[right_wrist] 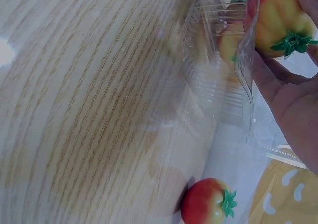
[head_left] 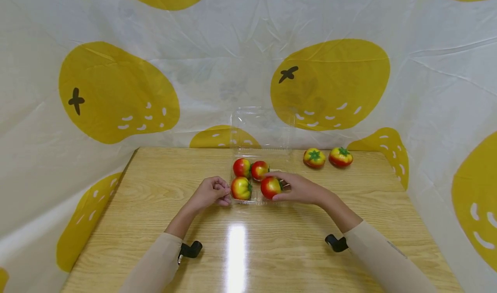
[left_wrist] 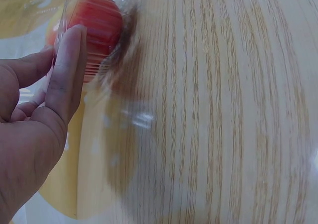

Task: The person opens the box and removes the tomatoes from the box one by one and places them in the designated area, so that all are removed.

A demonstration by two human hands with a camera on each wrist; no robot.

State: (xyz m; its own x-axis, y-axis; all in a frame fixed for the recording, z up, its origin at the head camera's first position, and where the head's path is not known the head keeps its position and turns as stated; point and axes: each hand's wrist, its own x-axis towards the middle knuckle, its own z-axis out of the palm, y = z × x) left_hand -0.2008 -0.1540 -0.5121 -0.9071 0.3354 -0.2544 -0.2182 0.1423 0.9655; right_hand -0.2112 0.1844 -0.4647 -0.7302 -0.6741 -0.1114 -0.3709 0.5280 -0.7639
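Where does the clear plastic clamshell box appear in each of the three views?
Head: clear plastic clamshell box at table centre, lid raised, between both hands.
Left wrist: top left, box wall behind the left hand's fingers.
Right wrist: upper right, ribbed wall beside the right hand.
Shared landmark: the light wooden table.

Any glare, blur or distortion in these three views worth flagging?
Head view: sharp, with a bright glare streak on the table and wide-angle bending at the edges. Left wrist view: the left hand is sharp, while the clear container and wood grain are smeared. Right wrist view: soft throughout, the grain curved by the lens, a loose tomato fairly distinct.
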